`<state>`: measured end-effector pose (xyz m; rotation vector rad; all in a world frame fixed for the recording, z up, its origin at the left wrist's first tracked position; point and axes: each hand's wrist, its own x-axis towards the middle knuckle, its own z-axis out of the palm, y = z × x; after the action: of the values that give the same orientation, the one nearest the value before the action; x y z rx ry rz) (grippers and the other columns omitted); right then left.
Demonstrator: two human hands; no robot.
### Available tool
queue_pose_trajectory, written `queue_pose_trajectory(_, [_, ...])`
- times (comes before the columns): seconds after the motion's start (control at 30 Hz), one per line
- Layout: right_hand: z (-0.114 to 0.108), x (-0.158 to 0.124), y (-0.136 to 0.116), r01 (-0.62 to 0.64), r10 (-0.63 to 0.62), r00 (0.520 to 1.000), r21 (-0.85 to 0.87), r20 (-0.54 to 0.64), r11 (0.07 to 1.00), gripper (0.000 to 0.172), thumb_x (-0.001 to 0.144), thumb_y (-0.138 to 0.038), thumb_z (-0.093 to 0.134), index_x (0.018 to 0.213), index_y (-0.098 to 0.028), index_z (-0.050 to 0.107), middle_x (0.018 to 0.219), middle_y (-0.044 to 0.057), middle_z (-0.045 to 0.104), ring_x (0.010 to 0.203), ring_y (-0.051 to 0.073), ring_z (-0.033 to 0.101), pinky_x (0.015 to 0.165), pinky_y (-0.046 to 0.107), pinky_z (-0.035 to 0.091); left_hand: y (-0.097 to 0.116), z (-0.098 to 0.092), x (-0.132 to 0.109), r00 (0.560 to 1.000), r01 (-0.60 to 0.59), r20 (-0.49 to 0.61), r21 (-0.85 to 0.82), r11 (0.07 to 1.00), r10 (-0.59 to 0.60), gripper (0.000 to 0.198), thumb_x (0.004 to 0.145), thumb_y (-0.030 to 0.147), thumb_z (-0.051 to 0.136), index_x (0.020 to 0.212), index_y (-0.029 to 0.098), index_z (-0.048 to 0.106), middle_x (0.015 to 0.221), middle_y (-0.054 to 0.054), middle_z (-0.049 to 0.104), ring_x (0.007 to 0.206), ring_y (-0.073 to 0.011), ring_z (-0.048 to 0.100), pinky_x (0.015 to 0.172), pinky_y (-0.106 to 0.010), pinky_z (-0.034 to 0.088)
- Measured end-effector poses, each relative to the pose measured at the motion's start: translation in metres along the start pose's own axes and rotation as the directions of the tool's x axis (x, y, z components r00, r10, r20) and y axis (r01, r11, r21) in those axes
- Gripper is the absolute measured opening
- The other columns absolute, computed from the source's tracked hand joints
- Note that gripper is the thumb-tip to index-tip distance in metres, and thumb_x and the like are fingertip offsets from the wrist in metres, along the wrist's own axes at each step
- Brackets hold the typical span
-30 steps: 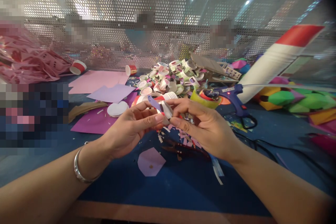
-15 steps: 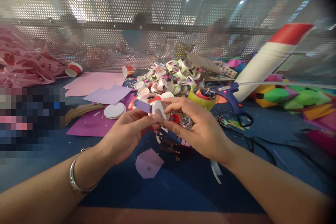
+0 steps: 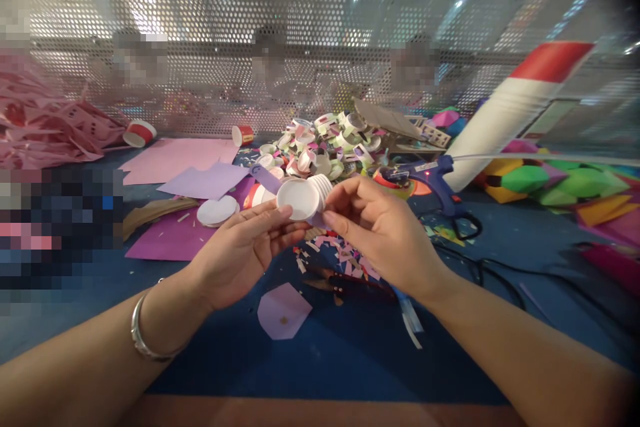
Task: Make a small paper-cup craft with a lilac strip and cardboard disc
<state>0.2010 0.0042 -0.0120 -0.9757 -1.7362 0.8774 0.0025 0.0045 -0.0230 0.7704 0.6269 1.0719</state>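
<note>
Nearest to us there's the brown table edge (image 3: 320,411), then bare blue tabletop (image 3: 240,367) w/ a lavender scrap (image 3: 284,311) lying flat, and a silver bangle (image 3: 141,330) on our left wrist. Just past the scrap: scissors (image 3: 357,285) w/ dark red handles, paper clippings (image 3: 350,255) right behind them. Above that level we've got the shallow white cup piece (image 3: 297,199) up in the air between both hands, open side facing us. Our left hand (image 3: 240,250) is pinching its lower left side, thumb on the rim, fingers underneath. Our right hand (image 3: 383,233) has thumb & index nearly together at the other side, prob. on a bit of lavender paper, but tbh we can't tell exactly what the tips grip b/c the angle hides it. A purple strip (image 3: 265,176) sticks out up-left from behind the rim. IMO the trick is a light pinch low on the wall, so the rim doesn't go oval, and holding the strip straight w/o twisting or creasing it. Elbows relaxed = steadier fingers. Also watch the glue gun (image 3: 433,177) out past our right hand, its red light's on so prob. hot. Farther back: a pile of cut cup rings (image 3: 320,147), then the perforated panel (image 3: 320,0).
</note>
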Motion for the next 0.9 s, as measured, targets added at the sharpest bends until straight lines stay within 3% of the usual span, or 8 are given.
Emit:
queue_pose_trajectory(0.23, [-0.0003, -0.0023, -0.0002, 0.027, -0.029, 0.999, -0.074, -0.019, 0.997, 0.012, 0.088, -0.015, 0.064, 0.088, -0.02, 0.053, 0.079, -0.003, 0.054, 0.07, 0.01, 0.051, 0.063, 0.026, 0.044, 0.0033, 0.0007, 0.0012, 0.99, 0.001, -0.144, -0.036, 0.999, -0.006, 0.011, 0.09, 0.014, 0.063, 0.087, 0.01, 0.073, 0.084, -0.006, 0.073, 0.076, -0.0129, 0.07, 0.076, -0.021, 0.059])
queue_pose_trajectory(0.4, [0.001, -0.0011, -0.0009, 0.016, -0.018, 1.0, -0.088, -0.02, 0.996, 0.011, 0.088, -0.015, 0.063, 0.087, -0.02, 0.053, 0.079, -0.003, 0.054, 0.07, 0.01, 0.052, 0.064, 0.026, 0.045, 0.0, 0.0034, 0.0009, 0.994, 0.023, -0.111, 0.035, 0.999, -0.019, 0.011, 0.089, 0.014, 0.064, 0.094, 0.01, 0.073, 0.092, -0.009, 0.075, 0.081, -0.0149, 0.071, 0.081, -0.023, 0.059])
queue_pose_trajectory(0.57, [0.0004, -0.0009, -0.0009, 0.013, -0.014, 1.0, -0.093, -0.011, 0.996, 0.012, 0.088, -0.016, 0.062, 0.085, -0.02, 0.052, 0.078, -0.004, 0.053, 0.068, 0.01, 0.051, 0.063, 0.026, 0.044, -0.0005, 0.0024, 0.001, 0.987, -0.003, -0.16, 0.025, 1.0, 0.007, 0.013, 0.09, 0.018, 0.064, 0.092, 0.008, 0.072, 0.085, -0.009, 0.074, 0.075, -0.0134, 0.07, 0.075, -0.021, 0.058])
queue_pose_trajectory(0.73, [0.0005, -0.0018, -0.002, -0.001, 0.001, 1.0, -0.092, -0.004, 0.996, 0.011, 0.087, -0.016, 0.061, 0.085, -0.02, 0.052, 0.077, -0.003, 0.053, 0.068, 0.01, 0.051, 0.062, 0.026, 0.044, -0.0028, 0.0024, 0.0014, 0.992, 0.013, -0.125, 0.069, 0.998, -0.004, 0.016, 0.091, 0.02, 0.064, 0.098, 0.008, 0.073, 0.092, -0.011, 0.075, 0.082, -0.0156, 0.071, 0.08, -0.024, 0.058])
queue_pose_trajectory(0.9, [-0.0002, -0.0023, -0.0016, 0.012, -0.011, 1.0, -0.071, 0.019, 0.997, 0.013, 0.086, -0.014, 0.062, 0.084, -0.02, 0.051, 0.075, -0.004, 0.051, 0.065, 0.009, 0.048, 0.058, 0.025, 0.042, -0.0017, 0.0012, 0.0011, 0.986, -0.021, -0.167, 0.062, 0.998, 0.031, 0.016, 0.09, 0.023, 0.067, 0.096, 0.009, 0.072, 0.09, -0.009, 0.074, 0.079, -0.0145, 0.07, 0.076, -0.022, 0.058])
